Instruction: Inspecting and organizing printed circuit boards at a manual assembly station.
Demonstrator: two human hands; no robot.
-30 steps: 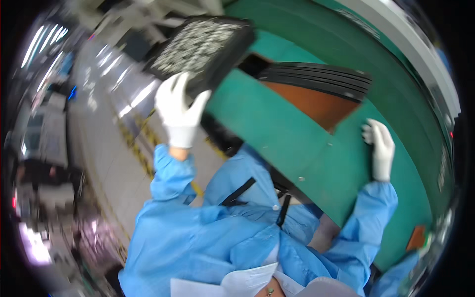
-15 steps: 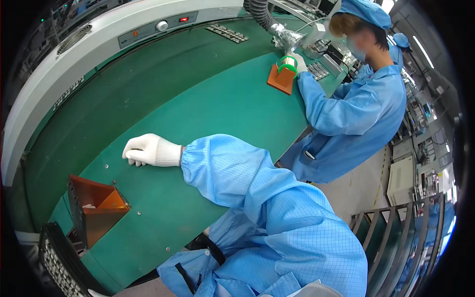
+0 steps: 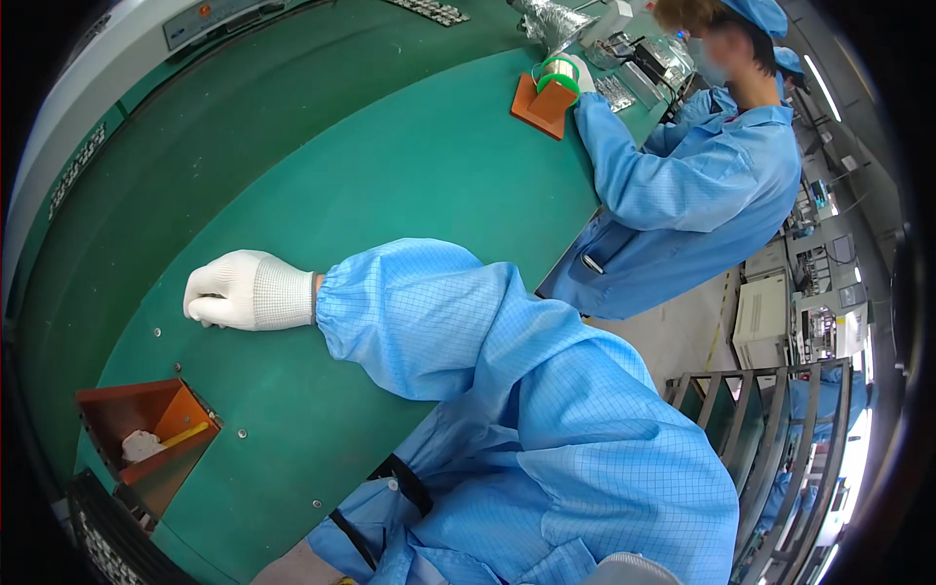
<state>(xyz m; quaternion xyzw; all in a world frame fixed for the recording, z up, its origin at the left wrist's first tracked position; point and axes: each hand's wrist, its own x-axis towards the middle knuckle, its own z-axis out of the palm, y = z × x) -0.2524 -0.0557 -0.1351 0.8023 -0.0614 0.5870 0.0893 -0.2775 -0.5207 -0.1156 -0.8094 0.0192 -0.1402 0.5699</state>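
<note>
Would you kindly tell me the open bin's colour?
The bin is orange-brown, best seen in head view.

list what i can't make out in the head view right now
Head view:
Left hand: out of frame.
Right hand: palm hidden by the hand itself.
Tray: cut off at the lower left.
Co-worker's hand: partly behind the spool.
White thing in bin: too small to identify.

One green worktop [image 3: 390,175], four round studs [image 3: 242,434], one open brown box [image 3: 129,403], one green-rimmed spool [image 3: 559,72], one rack [image 3: 771,448]
</note>
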